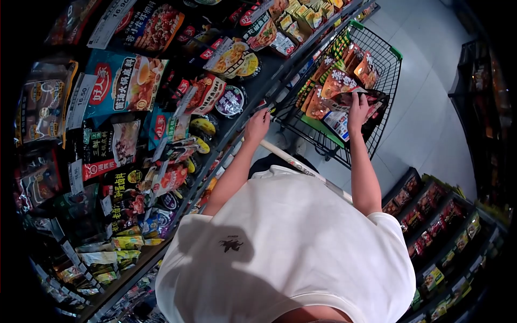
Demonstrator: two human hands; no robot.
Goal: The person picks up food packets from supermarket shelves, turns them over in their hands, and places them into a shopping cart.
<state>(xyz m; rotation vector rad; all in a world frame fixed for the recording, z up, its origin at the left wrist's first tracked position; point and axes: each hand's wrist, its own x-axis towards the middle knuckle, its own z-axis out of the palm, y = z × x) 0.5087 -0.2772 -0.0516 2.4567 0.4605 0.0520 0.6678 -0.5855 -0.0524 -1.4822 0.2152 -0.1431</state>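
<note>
A green-edged wire shopping cart (392, 81) stands ahead of me, with several orange and brown food packets (336, 83) piled inside. Over the pile, my right hand (357, 114) has its fingers bent around the edge of a packet (371, 105) with a dark part. A white and blue packet (338, 123) lies below it, near the cart's green bottom edge. My left hand (257, 126) is beside the shelf edge, left of the cart, its fingers curled together on something small and dark that I cannot make out.
Shelves with hanging food pouches (126, 83), price tags (81, 102) and round bowls (230, 101) line the left. A pale bar (291, 160) crosses in front of my body. Racks of packets (423, 215) stand at the lower right, beside the tiled floor (420, 129).
</note>
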